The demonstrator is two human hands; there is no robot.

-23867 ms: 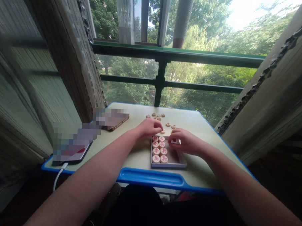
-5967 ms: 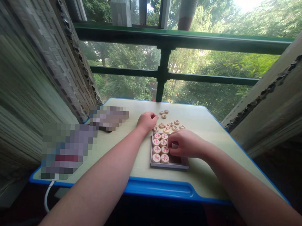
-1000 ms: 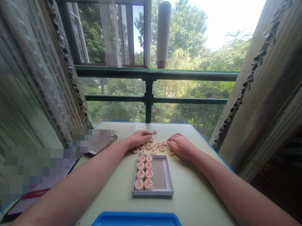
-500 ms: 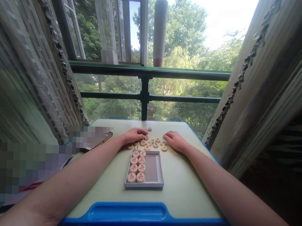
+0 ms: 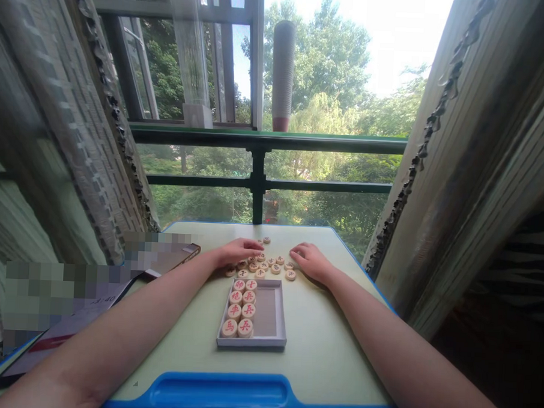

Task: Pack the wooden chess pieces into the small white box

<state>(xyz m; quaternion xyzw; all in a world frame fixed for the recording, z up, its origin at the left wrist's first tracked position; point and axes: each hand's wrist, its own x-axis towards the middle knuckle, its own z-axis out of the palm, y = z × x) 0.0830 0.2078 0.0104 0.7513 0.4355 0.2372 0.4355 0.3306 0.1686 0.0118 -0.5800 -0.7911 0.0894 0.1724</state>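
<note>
My left hand hovers over or rests on the left side of a loose cluster of Chinese chess pieces, its fingers stretched out to the right. Some pieces are partly hidden under it. On the cluster's right side lies my right hand, fingers loosely spread and nothing visible in them. Nearer to me stands a shallow white box. Red-marked chess pieces fill its left part in two columns, face up; the right part shows bare grey bottom.
The pale green table has a blue rim with a molded blue tray at the front. A dark-edged flat box, partly pixelated, lies at the left. Beyond are a green railing, a stack of cups and curtains.
The whole view has tilted up slightly, so everything sits lower in the picture. Both hands stay about the cluster; the pieces in the box look the same.
</note>
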